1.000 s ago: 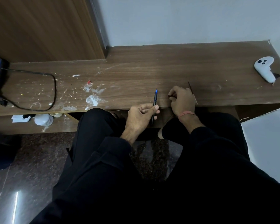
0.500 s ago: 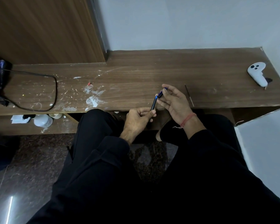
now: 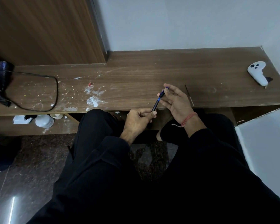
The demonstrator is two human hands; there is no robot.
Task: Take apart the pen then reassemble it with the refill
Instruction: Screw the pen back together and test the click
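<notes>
Pen (image 3: 157, 103), slim dark barrel with blue accents, is held tilted over the front edge of the wooden desk (image 3: 136, 81), lower end toward the person, upper end up and right. Left hand (image 3: 138, 119) pinches the lower end between thumb and curled fingers, just in front of the desk edge. Right hand (image 3: 176, 101) is palm up, fingers mostly straight and spread, with thumb and fingertips closing on the pen's upper end; a short dark and blue piece sits there, too small to tell if it is joined to the barrel. Hands are apart, linked only by the pen. Red thread band (image 3: 188, 119) circles the right wrist, loose end trailing. Thin stick-like refill (image 3: 189, 94) lies flat on the desk just right of the right hand, not touched. Desk is brown wood-grain laminate with white smears and specks (image 3: 92, 101) at left. Black cable (image 3: 55, 92) loops on the left part. White plastic VR controller (image 3: 257, 73), rounded with dark buttons, lies at far right. White bottle (image 3: 44, 121) sits on the lower shelf. No readable writing or brand anywhere. Black sleeves and trousers fill the foreground.
</notes>
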